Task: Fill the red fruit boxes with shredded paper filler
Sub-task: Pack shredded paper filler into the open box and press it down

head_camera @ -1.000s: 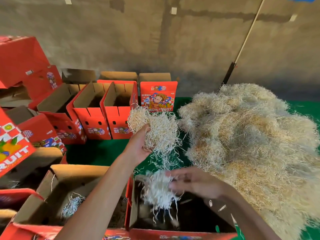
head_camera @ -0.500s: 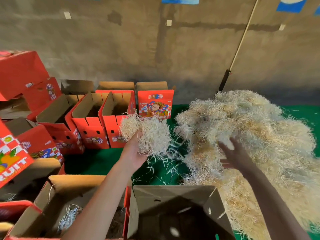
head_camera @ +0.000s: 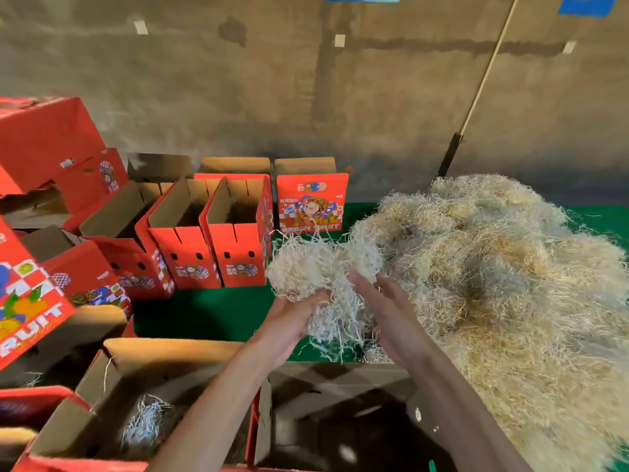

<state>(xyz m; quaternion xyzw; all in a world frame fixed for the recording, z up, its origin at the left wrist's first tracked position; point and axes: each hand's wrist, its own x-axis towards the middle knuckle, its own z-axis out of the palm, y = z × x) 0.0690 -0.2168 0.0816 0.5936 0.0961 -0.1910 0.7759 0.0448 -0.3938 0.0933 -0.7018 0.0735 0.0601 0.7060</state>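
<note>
A big heap of pale shredded paper filler (head_camera: pixel 493 277) covers the right side of the green surface. Between both hands hangs a loose clump of filler (head_camera: pixel 316 277), above the far edge of an open box. My left hand (head_camera: pixel 292 318) grips the clump from below and left. My right hand (head_camera: pixel 384 301) holds it from the right, fingers buried in the strands. Directly below stands an open red fruit box (head_camera: pixel 340 420), its dark inside hard to read. The open box (head_camera: pixel 143 403) to its left has a little filler at the bottom.
Several open red fruit boxes (head_camera: pixel 211 233) stand in a row at the back centre. More red boxes (head_camera: pixel 47 148) are stacked at the left. A concrete wall rises behind, with a pole (head_camera: pixel 476 97) leaning on it. Green surface (head_camera: pixel 204 311) shows between the rows.
My right hand left the big heap and came back left to the clump in my left hand. Both hands now hold it together. The view tilted slightly.
</note>
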